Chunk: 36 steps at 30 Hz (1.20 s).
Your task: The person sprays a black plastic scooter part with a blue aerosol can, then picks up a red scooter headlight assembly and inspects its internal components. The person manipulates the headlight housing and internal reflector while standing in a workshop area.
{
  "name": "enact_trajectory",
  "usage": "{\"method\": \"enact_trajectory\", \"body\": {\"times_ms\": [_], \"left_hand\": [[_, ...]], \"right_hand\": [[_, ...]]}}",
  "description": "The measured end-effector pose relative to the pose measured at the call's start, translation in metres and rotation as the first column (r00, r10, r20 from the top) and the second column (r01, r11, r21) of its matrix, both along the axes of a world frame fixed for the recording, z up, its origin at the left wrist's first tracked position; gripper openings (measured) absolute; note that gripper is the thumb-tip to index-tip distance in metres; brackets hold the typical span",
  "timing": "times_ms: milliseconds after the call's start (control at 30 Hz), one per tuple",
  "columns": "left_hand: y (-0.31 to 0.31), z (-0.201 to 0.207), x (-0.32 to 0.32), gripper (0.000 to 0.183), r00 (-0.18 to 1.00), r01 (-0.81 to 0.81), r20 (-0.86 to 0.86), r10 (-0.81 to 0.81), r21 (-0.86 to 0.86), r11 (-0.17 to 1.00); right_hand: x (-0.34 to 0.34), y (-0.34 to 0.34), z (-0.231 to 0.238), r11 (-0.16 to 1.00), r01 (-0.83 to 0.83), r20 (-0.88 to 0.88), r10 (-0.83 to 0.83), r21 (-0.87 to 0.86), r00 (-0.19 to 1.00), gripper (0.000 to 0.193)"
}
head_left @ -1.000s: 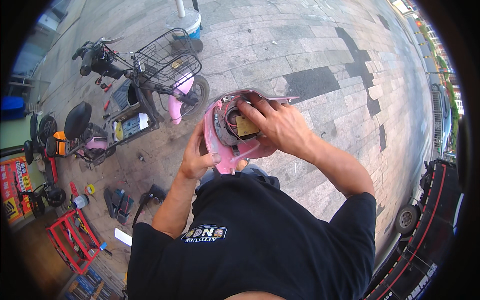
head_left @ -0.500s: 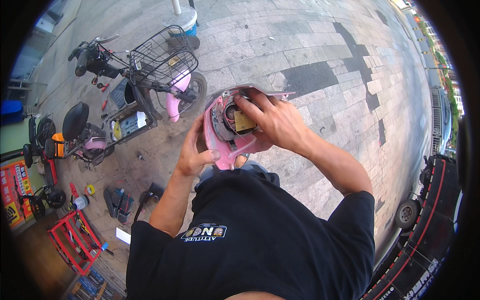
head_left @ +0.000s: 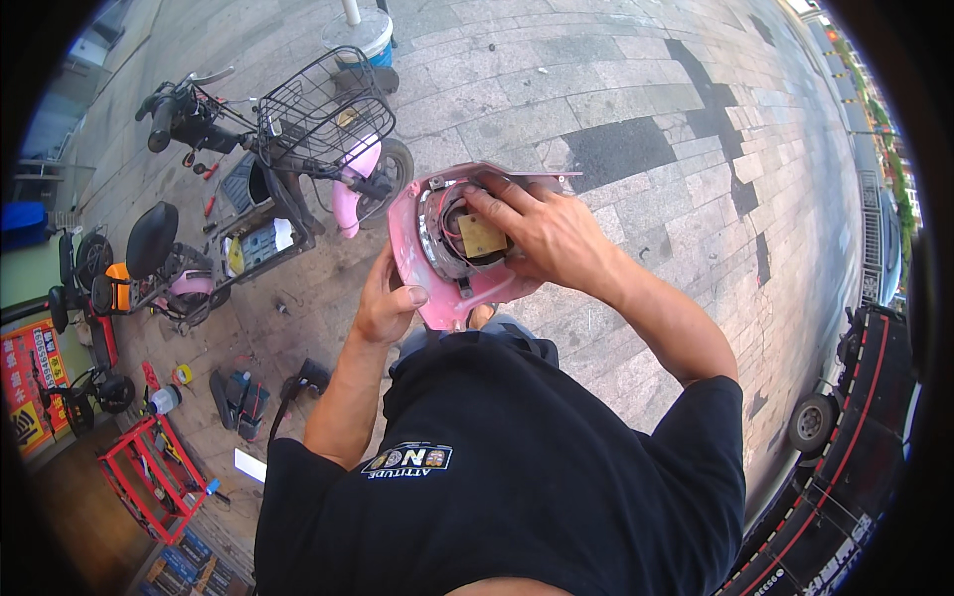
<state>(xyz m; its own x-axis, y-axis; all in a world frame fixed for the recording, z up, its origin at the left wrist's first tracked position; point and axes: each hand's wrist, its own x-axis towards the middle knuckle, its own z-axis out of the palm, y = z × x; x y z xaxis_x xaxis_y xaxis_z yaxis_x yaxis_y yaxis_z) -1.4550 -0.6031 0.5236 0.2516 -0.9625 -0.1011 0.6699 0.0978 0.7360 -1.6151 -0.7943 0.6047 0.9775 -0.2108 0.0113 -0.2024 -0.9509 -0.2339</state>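
Observation:
A pink plastic scooter panel [head_left: 408, 248] is held up in front of my body, its hollow back facing me. Set in it is a round headlight housing [head_left: 433, 238] with thin red wires and a tan square plate [head_left: 484, 236]. My left hand [head_left: 388, 306] grips the panel's lower left edge, thumb on the rim, other fingers hidden behind. Over the upper right side lies my right hand [head_left: 552, 233], its fingers reaching onto the housing beside the plate. The thumb of this hand is mostly hidden below the housing.
Ahead on the left stands a partly stripped electric scooter [head_left: 268, 199] with a wire basket [head_left: 326, 104]. A red tool rack [head_left: 154, 477], a dark tool case [head_left: 238, 402] and scattered tools lie at the lower left. A dark truck [head_left: 845, 447] is parked on the right.
The panel has turned slightly, so more of its left inner side and the round housing shows. My left hand still holds the edge; my right fingers have shifted slightly on the housing.

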Motion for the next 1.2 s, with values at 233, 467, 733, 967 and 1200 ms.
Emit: {"method": "enact_trajectory", "body": {"times_ms": [233,467,733,967,1200], "left_hand": [[0.005,-0.012,0.007,0.087,0.986,-0.032,-0.164,0.032,0.006,0.999],[0.005,-0.008,0.012,0.088,0.996,-0.073,-0.044,0.073,-0.011,0.997],[-0.012,0.006,0.007,0.091,1.0,-0.029,-0.006,0.029,0.0,1.0],[-0.011,0.012,0.01,0.091,1.0,-0.014,0.027,0.014,-0.019,1.0],[-0.004,-0.006,0.017,0.085,0.997,-0.055,-0.048,0.056,0.018,0.998]], "right_hand": [[-0.02,-0.009,0.027,0.978,0.018,0.104,-0.04,0.207,0.994,0.075],[-0.036,-0.02,0.039,0.921,0.181,0.494,-0.342,0.345,0.8,0.028],[0.007,0.009,0.008,0.992,0.044,-0.005,-0.044,0.118,0.999,0.03],[0.019,0.009,0.006,0.997,0.015,-0.008,-0.015,0.076,1.0,0.01],[0.013,-0.006,0.01,0.961,0.059,0.015,-0.065,0.269,0.998,0.026]]}}
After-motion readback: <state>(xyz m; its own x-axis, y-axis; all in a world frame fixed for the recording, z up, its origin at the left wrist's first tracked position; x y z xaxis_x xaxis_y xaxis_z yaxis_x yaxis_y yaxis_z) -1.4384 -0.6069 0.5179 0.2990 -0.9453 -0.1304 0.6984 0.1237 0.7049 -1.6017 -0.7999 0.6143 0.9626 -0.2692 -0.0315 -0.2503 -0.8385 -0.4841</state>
